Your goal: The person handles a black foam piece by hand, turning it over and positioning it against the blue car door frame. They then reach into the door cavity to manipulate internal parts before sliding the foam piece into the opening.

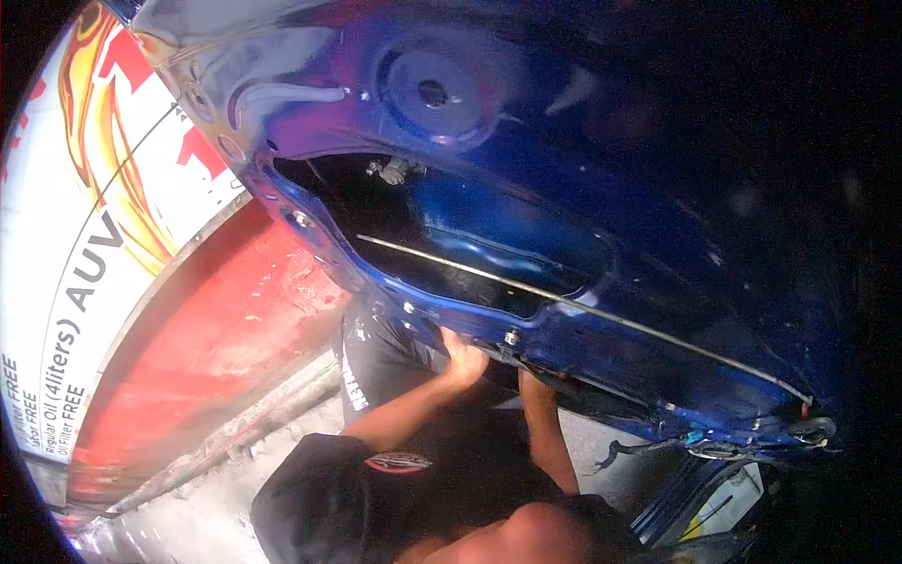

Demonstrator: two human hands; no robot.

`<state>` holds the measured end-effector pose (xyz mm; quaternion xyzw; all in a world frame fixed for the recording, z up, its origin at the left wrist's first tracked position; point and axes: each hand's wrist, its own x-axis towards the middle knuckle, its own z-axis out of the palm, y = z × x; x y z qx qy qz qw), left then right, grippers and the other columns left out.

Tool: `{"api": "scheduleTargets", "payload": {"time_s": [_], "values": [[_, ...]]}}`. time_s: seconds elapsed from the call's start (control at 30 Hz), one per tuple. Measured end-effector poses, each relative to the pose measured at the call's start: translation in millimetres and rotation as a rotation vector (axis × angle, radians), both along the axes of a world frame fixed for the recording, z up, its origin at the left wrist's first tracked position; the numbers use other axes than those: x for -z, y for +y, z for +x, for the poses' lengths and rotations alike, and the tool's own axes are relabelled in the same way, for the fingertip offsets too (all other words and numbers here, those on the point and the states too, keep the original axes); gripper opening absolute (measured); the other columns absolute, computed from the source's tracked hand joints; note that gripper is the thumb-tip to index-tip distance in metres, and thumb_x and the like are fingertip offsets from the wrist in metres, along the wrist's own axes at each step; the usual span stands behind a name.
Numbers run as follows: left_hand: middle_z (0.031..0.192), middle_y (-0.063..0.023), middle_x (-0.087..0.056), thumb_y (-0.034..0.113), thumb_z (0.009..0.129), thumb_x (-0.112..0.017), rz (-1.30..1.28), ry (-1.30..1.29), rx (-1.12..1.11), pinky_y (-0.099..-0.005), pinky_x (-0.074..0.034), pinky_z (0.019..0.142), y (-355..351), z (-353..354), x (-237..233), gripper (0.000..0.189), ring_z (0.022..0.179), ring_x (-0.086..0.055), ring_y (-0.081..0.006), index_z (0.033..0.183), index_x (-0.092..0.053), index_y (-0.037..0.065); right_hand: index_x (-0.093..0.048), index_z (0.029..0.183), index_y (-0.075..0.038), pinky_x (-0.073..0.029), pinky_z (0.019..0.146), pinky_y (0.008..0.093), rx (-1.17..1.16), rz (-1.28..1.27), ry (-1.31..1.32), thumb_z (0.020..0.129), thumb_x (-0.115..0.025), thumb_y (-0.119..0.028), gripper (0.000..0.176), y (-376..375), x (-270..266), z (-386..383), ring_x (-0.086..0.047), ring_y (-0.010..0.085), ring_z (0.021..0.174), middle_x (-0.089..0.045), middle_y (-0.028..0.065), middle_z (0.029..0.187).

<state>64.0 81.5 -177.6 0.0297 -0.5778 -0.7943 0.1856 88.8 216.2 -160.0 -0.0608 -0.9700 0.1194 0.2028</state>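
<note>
While we reach up to the blue panel (526,122), its lower edge hides part of our grip.

In the head view, the panel spreads from eleven o'clock round to four, its long opening (507,254) near the centre. Our left hand (462,359) is at six o'clock, against the panel's lower edge; our right hand (537,390) is toward five, its fingers hidden under that edge. We cannot tell whether either grip is clenched on anything. A small metal fitting (511,336) sits between our hands, and a thin rod (583,307) slants across the opening toward four o'clock, where loose wiring (700,444) hangs. We judge the step in hand as close fingerwork along that edge; the next move calls for steady fingers, felt more than seen, clear of the wiring.
</note>
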Motion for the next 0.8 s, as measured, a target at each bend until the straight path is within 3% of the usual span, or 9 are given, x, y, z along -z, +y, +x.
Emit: {"api": "scheduleTargets", "payload": {"time_s": [0.17,0.27,0.33,0.43,0.57,0.67,0.73,0.77,0.8], "values": [[0.115,-0.0084,-0.054,0.011,0.099,-0.048,0.133,0.052,0.053,-0.0384,-0.045,0.095,3,9,-32,0.024,0.106,-0.052,-0.0213,0.122,-0.047,0.004,-0.067,0.108,-0.004,-0.042,0.099,0.0551,-0.027,0.022,0.005,0.084,-0.066,-0.026,0.032,5,0,6,-0.057,0.0431,0.11,-0.065,0.0216,0.111],[0.114,-0.0093,-0.056,0.002,0.093,-0.048,-0.267,0.087,-0.063,-0.0401,-0.041,0.098,-3,3,-38,0.031,0.107,-0.051,-0.022,0.124,-0.047,0.001,-0.067,0.108,-0.004,-0.041,0.099,0.055,-0.061,0.056,0.016,0.084,-0.066,-0.026,0.032,9,3,14,-0.058,0.0429,0.11,-0.065,0.0214,0.111],[0.112,-0.0091,-0.056,-0.005,0.089,-0.05,-0.155,0.011,-0.057,-0.0397,-0.042,0.095,2,1,-22,0.033,0.104,-0.051,-0.0221,0.121,-0.049,0.0,-0.067,0.108,-0.004,-0.041,0.099,0.055,-0.084,0.083,0.012,0.084,-0.066,-0.026,0.032,12,7,19,-0.058,0.0428,0.11,-0.065,0.0213,0.11],[0.111,-0.0083,-0.056,-0.007,0.09,-0.051,-0.059,0.054,0.061,-0.0376,-0.045,0.091,-3,11,-38,0.03,0.102,-0.051,-0.0209,0.119,-0.051,0.001,-0.067,0.108,-0.004,-0.041,0.099,0.055,-0.102,0.128,-0.007,0.084,-0.066,-0.026,0.033,19,9,19,-0.058,0.0427,0.11,-0.066,0.0212,0.11],[0.096,-0.004,-0.058,0.015,0.097,-0.051,0.032,0.066,0.065,-0.037,-0.045,0.091,13,3,-4,0.011,0.096,-0.054,-0.021,0.104,-0.055,0.007,-0.067,0.108,-0.004,-0.041,0.1,0.0549,-0.093,0.174,-0.04,0.084,-0.066,-0.026,0.033,20,8,18,-0.058,0.0426,0.11,-0.066,0.0209,0.11],[0.09,-0.0052,-0.057,0.014,0.093,-0.054,-0.731,0.105,-0.128,-0.0385,-0.044,0.088,23,8,59,0.005,0.091,-0.055,-0.0238,0.094,-0.056,0.009,-0.067,0.108,-0.004,-0.041,0.1,0.055,-0.079,0.266,-0.017,0.084,-0.067,-0.027,0.033,7,-3,29,-0.058,0.0432,0.11,-0.066,0.0211,0.109],[0.089,-0.0062,-0.057,0.011,0.089,-0.056,-0.745,0.127,-0.153,-0.0395,-0.044,0.086,37,-4,53,0.002,0.09,-0.056,-0.0252,0.09,-0.056,0.01,-0.067,0.106,-0.004,-0.041,0.1,0.0548,-0.204,0.452,0.148,0.083,-0.069,-0.028,0.033,9,-22,19,-0.058,0.0436,0.109,-0.066,0.0211,0.109],[0.089,-0.0069,-0.057,0.009,0.087,-0.056,-0.516,0.134,-0.076,-0.0401,-0.045,0.084,40,-8,49,0.002,0.09,-0.056,-0.0257,0.089,-0.056,0.009,-0.067,0.105,-0.004,-0.042,0.099,0.0538,-0.161,0.321,0.144,0.082,-0.07,-0.028,0.033,11,-17,17,-0.059,0.0431,0.107,-0.066,0.0209,0.107],[0.089,-0.0076,-0.058,0.01,0.086,-0.057,-0.658,0.2,-0.081,-0.0409,-0.045,0.083,25,-8,22,0.004,0.09,-0.057,-0.026,0.089,-0.057,0.008,-0.067,0.103,-0.004,-0.043,0.098,0.0529,-0.118,0.189,0.149,0.082,-0.072,-0.028,0.033,13,-12,14,-0.059,0.0427,0.106,-0.066,0.0207,0.106]]}}
